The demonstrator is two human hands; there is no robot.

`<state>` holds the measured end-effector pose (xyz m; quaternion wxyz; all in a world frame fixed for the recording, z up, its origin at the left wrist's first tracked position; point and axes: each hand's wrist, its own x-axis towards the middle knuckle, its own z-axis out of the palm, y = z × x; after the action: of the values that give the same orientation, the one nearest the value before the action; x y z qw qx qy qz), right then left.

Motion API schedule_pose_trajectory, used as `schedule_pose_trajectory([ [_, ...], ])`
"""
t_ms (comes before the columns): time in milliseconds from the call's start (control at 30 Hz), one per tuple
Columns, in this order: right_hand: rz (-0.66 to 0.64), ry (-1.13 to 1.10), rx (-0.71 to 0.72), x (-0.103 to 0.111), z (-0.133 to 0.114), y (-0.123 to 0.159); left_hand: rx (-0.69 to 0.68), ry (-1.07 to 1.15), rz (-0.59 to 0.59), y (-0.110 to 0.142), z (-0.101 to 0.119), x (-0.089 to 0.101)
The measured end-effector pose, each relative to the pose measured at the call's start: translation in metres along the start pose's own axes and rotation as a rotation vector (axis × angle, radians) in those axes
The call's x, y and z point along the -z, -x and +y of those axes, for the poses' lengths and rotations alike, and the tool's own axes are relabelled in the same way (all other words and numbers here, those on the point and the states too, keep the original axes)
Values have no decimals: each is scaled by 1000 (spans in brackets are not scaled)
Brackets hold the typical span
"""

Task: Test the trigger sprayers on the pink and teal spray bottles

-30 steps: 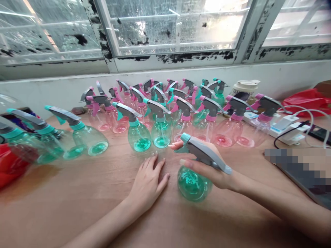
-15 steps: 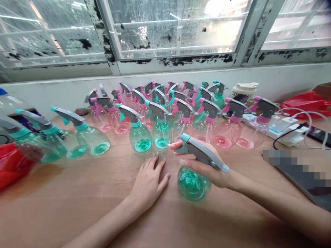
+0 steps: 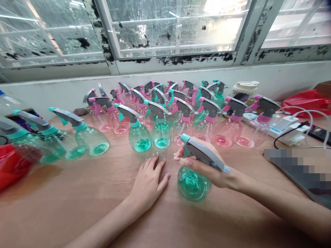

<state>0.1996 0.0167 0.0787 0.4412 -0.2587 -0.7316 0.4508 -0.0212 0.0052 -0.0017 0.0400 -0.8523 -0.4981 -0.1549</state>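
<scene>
The right hand (image 3: pixel 209 174) is clamped around the neck of a green spray bottle (image 3: pixel 193 184), with the fingertips curled at its trigger and the thumb along the near side. The bottle is tilted in this grip; I cannot tell if its base touches the table (image 3: pixel 103 193). The left hand (image 3: pixel 148 181) lies palm down on the table, its fingers a little apart, and it holds nothing.

As I judge, the handling of this one bottle is in the middle: the grip is made, but the release is not yet done. No mist is visible at the nozzle, and how far the trigger is pressed is hidden by the fingers. Just beyond the left hand stand two green bottles (image 3: pixel 139 136), and further to its left there are more green ones. Beyond the right hand stand pink bottles (image 3: pixel 227 129). All these have spray heads fitted, but which are already handled, I cannot tell.
</scene>
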Motion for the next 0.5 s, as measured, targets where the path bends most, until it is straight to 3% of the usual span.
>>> schedule_pose_trajectory([
  [500,48,75,15,-2,2,1,10,17,-2,0,0,0],
])
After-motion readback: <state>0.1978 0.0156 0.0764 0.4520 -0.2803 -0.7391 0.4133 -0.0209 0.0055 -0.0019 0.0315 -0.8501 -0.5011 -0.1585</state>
